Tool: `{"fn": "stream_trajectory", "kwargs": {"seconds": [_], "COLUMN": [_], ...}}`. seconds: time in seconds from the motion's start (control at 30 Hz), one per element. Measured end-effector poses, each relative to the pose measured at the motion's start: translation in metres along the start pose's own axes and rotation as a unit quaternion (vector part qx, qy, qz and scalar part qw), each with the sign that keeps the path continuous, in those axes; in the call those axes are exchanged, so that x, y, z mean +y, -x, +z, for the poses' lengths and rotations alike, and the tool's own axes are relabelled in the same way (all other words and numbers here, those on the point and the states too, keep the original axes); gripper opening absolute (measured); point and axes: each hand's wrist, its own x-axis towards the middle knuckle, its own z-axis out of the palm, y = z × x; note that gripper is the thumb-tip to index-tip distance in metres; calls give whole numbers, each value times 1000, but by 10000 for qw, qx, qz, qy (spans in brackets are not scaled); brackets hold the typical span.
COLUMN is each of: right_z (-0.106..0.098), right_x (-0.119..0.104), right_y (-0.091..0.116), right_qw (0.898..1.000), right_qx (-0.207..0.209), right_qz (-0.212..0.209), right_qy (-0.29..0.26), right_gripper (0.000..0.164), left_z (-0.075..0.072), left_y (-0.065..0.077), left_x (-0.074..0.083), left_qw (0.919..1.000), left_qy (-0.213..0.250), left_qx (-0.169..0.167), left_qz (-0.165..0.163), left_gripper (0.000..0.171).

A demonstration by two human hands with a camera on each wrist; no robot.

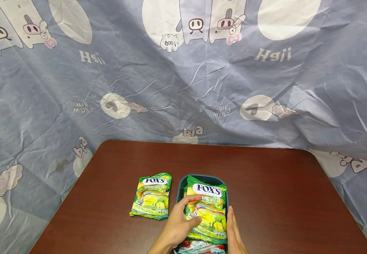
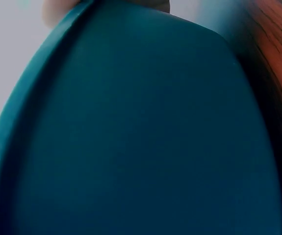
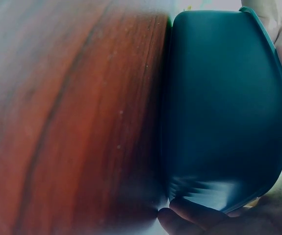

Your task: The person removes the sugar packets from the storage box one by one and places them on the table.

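Note:
A green and yellow bag of Fox's Spring Tea candy (image 1: 207, 211) lies in a dark teal plastic tub (image 1: 183, 181). My left hand (image 1: 180, 218) reaches over the tub's left rim, thumb and index finger spread apart on the bag's face. Its other fingers are mostly hidden. My right hand (image 1: 234, 234) lies along the tub's right side with straight fingers. In the right wrist view, fingertips (image 3: 190, 213) touch the tub's lower end. A red and white packet (image 1: 200, 247) shows beneath the green bag's near edge. The left wrist view is filled by the tub's side wall (image 2: 145, 117).
A second Fox's Spring Tea bag (image 1: 151, 197) lies flat on the brown wooden table (image 1: 265, 190), left of the tub. Behind the table hangs a wrinkled grey-blue cloth (image 1: 158, 88) with cartoon prints.

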Motion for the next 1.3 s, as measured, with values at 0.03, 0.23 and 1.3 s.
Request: {"fn": "stream_trajectory", "kwargs": {"seconds": [0.03, 0.23, 1.3], "right_z": [0, 3, 8], "right_x": [0, 4, 14], "right_y": [0, -1, 0], "right_qw": [9999, 9981, 9953], "right_qx": [9, -8, 346], "right_qz": [-70, -337, -776], "right_qy": [-74, -511, -457], "right_gripper": [125, 119, 118], "left_z": [0, -1, -66], "left_y": [0, 2, 20], "left_x": [1, 3, 28], "left_qw": [10000, 9998, 9934], "left_qy": [3, 183, 945], "left_qx": [27, 75, 645], "left_qz": [-7, -39, 108], "left_gripper": [54, 55, 60]}}
